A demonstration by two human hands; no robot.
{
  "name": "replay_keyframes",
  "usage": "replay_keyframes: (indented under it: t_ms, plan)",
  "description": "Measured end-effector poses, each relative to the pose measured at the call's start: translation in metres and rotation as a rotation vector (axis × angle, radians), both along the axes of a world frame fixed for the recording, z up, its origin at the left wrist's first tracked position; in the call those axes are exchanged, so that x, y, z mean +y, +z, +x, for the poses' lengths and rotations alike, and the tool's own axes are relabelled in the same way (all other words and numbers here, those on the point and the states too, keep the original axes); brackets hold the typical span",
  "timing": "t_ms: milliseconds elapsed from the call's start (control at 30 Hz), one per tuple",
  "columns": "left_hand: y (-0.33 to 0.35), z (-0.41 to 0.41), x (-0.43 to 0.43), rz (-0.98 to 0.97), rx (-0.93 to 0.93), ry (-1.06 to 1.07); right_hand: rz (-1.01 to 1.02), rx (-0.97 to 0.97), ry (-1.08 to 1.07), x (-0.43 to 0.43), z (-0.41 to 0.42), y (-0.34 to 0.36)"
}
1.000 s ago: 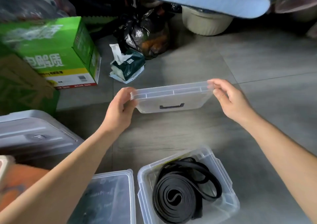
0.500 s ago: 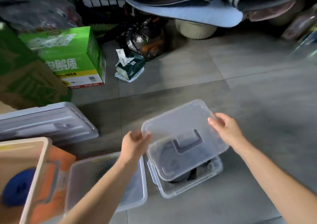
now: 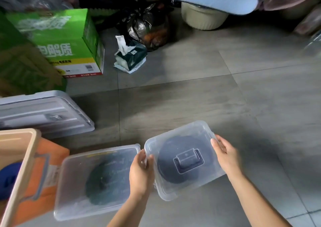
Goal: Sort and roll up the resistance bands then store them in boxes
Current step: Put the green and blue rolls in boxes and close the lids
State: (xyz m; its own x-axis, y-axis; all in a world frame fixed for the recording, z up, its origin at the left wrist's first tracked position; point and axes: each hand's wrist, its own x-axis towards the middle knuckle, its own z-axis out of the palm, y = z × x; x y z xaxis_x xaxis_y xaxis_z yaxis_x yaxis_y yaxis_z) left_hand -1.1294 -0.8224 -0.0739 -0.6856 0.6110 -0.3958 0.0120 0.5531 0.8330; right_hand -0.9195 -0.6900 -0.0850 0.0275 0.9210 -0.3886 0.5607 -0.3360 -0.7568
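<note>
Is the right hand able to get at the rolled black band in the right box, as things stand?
Probably not: the clear lid covers the box with the band inside, and the right hand and left hand grip its edges.

Right box and left box are recorded as clear, colourless plastic. Right coil and left coil are seen through them as black. Carton is noted green, lettered white, banded yellow. Bin: orange, rimmed beige. Floor: streaked grey tile.
</note>
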Motion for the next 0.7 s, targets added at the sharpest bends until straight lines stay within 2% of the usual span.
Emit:
replay_keyframes:
  t_ms: [233, 333, 400, 467, 533, 600, 667, 700]
  plan:
    - [-0.008, -0.001, 0.008, -0.031, 0.005, -0.007, -0.087, 0.067, -0.044, 0.000, 0.006, -0.001]
    - [-0.006, -0.009, 0.027, -0.022, 0.011, -0.082, -0.243, 0.078, -0.100, 0.003, 0.018, -0.006]
    - [-0.005, -0.012, 0.041, -0.026, -0.044, -0.098, -0.449, 0.222, -0.109, 0.004, 0.023, -0.008]
    - [-0.007, -0.009, 0.046, -0.053, -0.198, -0.071, -0.574, 0.397, -0.079, 0.004, 0.025, -0.009]
    - [-0.008, -0.009, 0.041, -0.211, -0.431, -0.020, -0.567, 0.398, -0.057, 0.003, 0.027, -0.009]
    - [-0.008, -0.010, 0.033, -0.280, -0.661, -0.032, -0.467, 0.316, -0.141, 0.003, 0.029, -0.013]
    - [-0.009, -0.012, 0.028, -0.225, -0.725, -0.029, -0.287, 0.250, -0.272, 0.004, 0.031, -0.017]
    - [-0.009, -0.012, 0.028, -0.184, -0.682, -0.004, -0.190, 0.212, -0.296, 0.004, 0.031, -0.017]
